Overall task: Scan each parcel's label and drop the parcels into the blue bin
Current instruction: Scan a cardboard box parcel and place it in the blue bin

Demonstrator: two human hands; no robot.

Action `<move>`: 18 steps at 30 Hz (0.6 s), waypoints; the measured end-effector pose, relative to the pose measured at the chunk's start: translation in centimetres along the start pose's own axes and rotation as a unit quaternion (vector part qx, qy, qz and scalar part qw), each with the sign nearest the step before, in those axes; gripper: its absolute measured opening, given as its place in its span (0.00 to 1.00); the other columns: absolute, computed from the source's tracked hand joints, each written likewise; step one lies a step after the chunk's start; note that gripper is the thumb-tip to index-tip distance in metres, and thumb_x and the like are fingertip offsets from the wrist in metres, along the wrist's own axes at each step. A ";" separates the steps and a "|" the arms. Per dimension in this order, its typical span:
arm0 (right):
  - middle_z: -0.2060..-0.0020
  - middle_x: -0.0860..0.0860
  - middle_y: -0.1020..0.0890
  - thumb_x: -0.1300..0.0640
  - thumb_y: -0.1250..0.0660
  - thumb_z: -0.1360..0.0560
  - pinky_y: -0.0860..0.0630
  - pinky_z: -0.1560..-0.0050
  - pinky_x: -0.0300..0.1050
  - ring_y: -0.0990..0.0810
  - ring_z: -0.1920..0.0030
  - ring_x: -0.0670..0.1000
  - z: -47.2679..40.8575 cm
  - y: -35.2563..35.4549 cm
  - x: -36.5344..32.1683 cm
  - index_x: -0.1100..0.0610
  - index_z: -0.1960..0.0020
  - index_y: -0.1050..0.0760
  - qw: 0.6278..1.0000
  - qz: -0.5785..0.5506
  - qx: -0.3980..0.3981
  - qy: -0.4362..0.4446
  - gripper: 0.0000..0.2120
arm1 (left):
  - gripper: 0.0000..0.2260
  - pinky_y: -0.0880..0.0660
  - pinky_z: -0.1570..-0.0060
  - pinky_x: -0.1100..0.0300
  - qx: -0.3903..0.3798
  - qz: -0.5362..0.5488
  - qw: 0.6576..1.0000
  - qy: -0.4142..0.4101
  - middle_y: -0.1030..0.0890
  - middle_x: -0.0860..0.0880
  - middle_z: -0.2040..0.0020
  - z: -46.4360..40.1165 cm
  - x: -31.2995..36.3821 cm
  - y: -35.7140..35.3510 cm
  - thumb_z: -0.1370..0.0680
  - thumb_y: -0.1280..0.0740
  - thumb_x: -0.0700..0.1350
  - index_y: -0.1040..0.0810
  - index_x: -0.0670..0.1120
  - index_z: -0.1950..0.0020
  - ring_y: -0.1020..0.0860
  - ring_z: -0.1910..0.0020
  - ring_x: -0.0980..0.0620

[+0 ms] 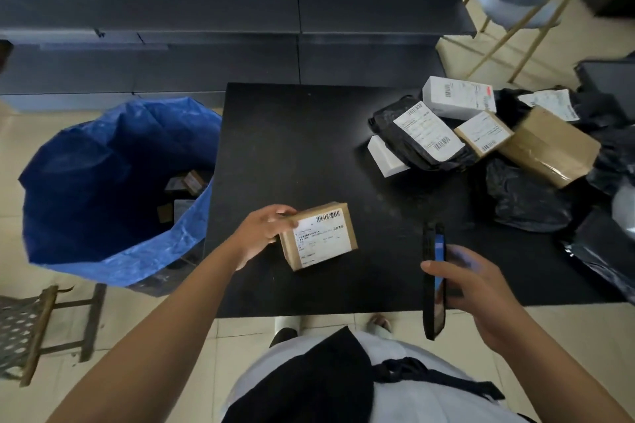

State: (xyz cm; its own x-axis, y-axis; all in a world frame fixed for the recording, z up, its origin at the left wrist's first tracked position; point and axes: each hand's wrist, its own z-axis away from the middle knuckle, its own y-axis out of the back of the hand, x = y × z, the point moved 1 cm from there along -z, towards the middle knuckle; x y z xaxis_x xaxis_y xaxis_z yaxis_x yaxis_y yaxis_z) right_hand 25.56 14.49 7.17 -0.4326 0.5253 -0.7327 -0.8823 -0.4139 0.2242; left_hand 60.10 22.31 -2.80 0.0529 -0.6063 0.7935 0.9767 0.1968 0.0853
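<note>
The left hand [263,233] grips a small cardboard box [319,234] with a white label, on the matte black table [292,134]; the right hand [481,288] holds a slim scanner [433,280]; the crinkled blue bin [113,189] stands just left.

A floor of pale beige tiles [27,134] is seen under dim light. Dark grey metal shelving [206,10] is ranged along the far side. A gold-framed stool with a light blue seat [515,7] is placed at the upper right.
</note>
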 end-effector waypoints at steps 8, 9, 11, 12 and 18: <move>0.45 0.57 0.15 0.57 0.22 0.28 0.19 0.53 0.52 0.16 0.47 0.59 2.5 -4.1 0.5 0.54 0.37 0.20 0.999 -0.027 0.028 -0.027 0.21 | 0.10 0.29 0.39 0.57 -0.017 0.025 0.999 0.015 0.15 0.51 0.44 -2.2 -1.2 1.5 0.23 0.29 0.48 0.17 0.53 0.42 0.22 0.37 0.50; 0.44 0.56 0.15 0.54 0.21 0.31 0.19 0.52 0.53 0.16 0.46 0.59 2.6 -4.5 0.7 0.54 0.36 0.20 0.999 -0.024 0.029 -0.028 0.24 | 0.11 0.29 0.38 0.56 -0.021 0.027 0.999 0.010 0.15 0.50 0.43 -2.3 -1.2 1.7 0.22 0.29 0.46 0.18 0.53 0.40 0.23 0.35 0.50; 0.41 0.55 0.16 0.47 0.20 0.38 0.17 0.50 0.53 0.17 0.42 0.59 2.9 -5.1 1.2 0.53 0.35 0.21 0.999 -0.012 0.037 -0.037 0.33 | 0.16 0.30 0.33 0.53 -0.026 0.042 0.999 -0.005 0.18 0.50 0.37 -2.2 -1.3 2.3 0.24 0.27 0.49 0.21 0.55 0.36 0.25 0.33 0.50; 0.40 0.54 0.16 0.44 0.20 0.42 0.17 0.50 0.53 0.17 0.41 0.59 2.9 -5.3 1.4 0.52 0.33 0.21 0.998 -0.005 0.040 -0.042 0.38 | 0.21 0.31 0.31 0.51 -0.022 0.050 0.998 -0.015 0.21 0.50 0.34 -2.0 -1.4 2.7 0.28 0.25 0.52 0.22 0.57 0.35 0.26 0.32 0.50; 0.49 0.54 0.14 0.52 0.20 0.31 0.17 0.56 0.51 0.13 0.57 0.57 3.1 -6.2 -1.0 0.52 0.38 0.21 0.988 0.148 -0.018 -0.040 0.24 | 0.53 0.40 0.24 0.42 -0.003 -0.110 0.992 -0.065 0.45 0.52 0.19 -0.2 -3.9 2.4 0.35 0.17 0.52 0.48 0.65 0.21 0.43 0.21 0.48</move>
State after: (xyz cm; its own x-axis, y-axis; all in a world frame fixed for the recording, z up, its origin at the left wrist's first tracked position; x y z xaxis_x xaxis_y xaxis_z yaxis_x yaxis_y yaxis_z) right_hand 30.87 18.83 8.51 -0.6846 0.4343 -0.5855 -0.7090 -0.5835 0.3962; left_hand 62.28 25.02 -5.79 -0.1875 -0.5296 0.8272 0.9632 0.0657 0.2605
